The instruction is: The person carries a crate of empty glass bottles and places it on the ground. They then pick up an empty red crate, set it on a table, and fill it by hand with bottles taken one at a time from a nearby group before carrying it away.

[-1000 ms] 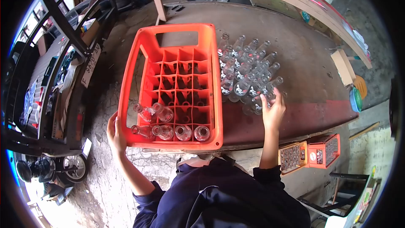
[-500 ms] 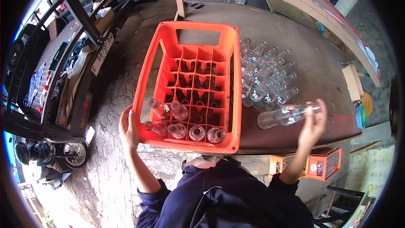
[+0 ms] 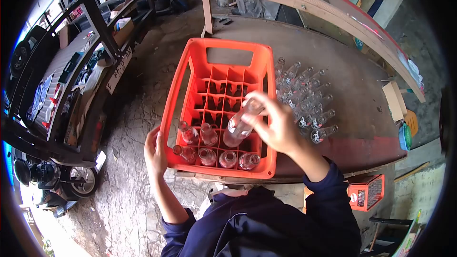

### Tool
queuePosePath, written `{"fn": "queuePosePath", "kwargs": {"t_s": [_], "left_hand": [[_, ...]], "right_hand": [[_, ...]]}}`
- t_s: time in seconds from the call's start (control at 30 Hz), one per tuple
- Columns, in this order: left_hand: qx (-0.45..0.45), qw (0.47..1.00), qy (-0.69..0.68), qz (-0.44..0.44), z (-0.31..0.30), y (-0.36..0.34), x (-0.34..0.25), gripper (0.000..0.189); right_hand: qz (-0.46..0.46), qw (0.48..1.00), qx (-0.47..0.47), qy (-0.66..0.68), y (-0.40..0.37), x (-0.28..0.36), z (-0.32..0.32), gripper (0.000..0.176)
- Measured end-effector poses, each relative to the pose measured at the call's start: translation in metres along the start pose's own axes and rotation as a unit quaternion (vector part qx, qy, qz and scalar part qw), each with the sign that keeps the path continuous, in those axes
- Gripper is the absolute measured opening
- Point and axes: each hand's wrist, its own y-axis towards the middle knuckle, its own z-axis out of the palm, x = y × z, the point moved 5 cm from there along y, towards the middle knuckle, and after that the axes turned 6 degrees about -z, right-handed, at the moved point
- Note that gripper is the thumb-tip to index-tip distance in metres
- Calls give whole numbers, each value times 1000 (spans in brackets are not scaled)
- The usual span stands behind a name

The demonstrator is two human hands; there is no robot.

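Gripped near its neck in your right hand (image 3: pixel 280 127), the glass bottle (image 3: pixel 236 127) is probably slick and fragile, best held there.

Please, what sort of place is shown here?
Perhaps a shop's storage or work area for drinks: a red crate, many glass bottles clustered beside it, and a second crate at lower right of the picture.

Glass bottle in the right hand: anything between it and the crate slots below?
Nothing visible stands between the glass bottle, tilted in the right hand, and the red-orange crate; the bottle hides what is directly beneath.
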Motion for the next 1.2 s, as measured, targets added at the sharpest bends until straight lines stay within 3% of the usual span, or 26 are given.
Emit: {"fn": "queuePosePath", "kwargs": {"t_s": [0.23, 0.53, 0.67, 0.8, 0.87, 0.93, 1.0, 1.03, 1.1, 1.2], "left_hand": [[4, 999, -37, 8, 1, 2, 3, 27], [9, 1000, -24, -1, 0, 4, 6, 28], [12, 1000, -5, -27, 0, 2, 4, 28], [7, 999, -7, -48, 0, 2, 7, 29], [9, 999, -8, -50, -1, 3, 10, 29], [11, 999, -8, -39, 0, 3, 8, 29], [10, 999, -12, -34, -1, 3, 9, 29], [10, 999, -16, -32, 0, 3, 10, 29], [8, 1000, -16, -25, -1, 6, 13, 29], [8, 999, -16, -47, 0, 4, 11, 29]], "right_hand": [[-38, 993, 108, -31, -13, -14, 42, 31], [115, 935, 330, -65, -38, -62, 78, 26], [123, 911, 385, -86, -44, -63, 86, 28], [62, 948, 299, -91, -38, -34, 50, 38], [4, 988, 122, -91, -30, -12, 1, 34], [3, 980, -84, -181, -48, -13, -54, 20], [74, 917, -251, -301, -90, -23, -108, 21], [108, 883, -291, -351, -117, -36, -129, 26], [216, 831, -319, -402, -172, -61, -158, 47], [302, 825, -330, -345, -223, -97, -168, 60]]}}
